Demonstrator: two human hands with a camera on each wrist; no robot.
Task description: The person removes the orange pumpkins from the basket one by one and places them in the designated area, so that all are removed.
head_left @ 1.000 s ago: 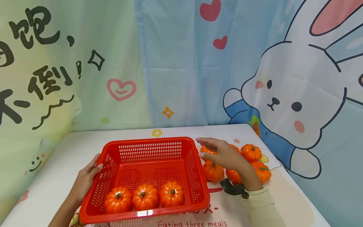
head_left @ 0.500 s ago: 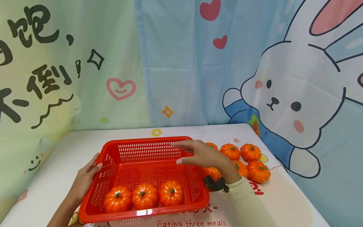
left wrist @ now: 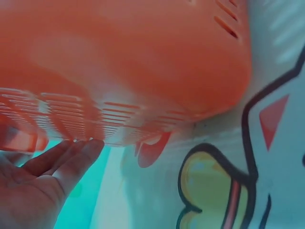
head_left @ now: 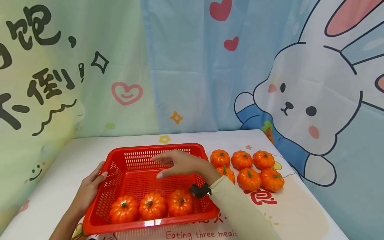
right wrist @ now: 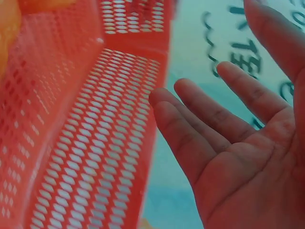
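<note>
A red plastic basket with slotted walls sits on the table. Three small orange pumpkins with green stems line its near side; the middle pumpkin is one of them. My left hand grips the basket's left rim, its thumb over the edge. From below, the left wrist view shows the fingers against the basket. Over the inside of the basket hovers my right hand, fingers spread and holding nothing. The right wrist view has its palm beside a slotted basket wall.
Several more pumpkins stand in rows to the right of the basket, one partly hidden by the right forearm. A printed cloth covers the white table. Behind it hangs a curtain with a rabbit drawing.
My right hand has moved left from above the pumpkins on the right to over the basket, empty throughout. The left hand and basket stay put.
</note>
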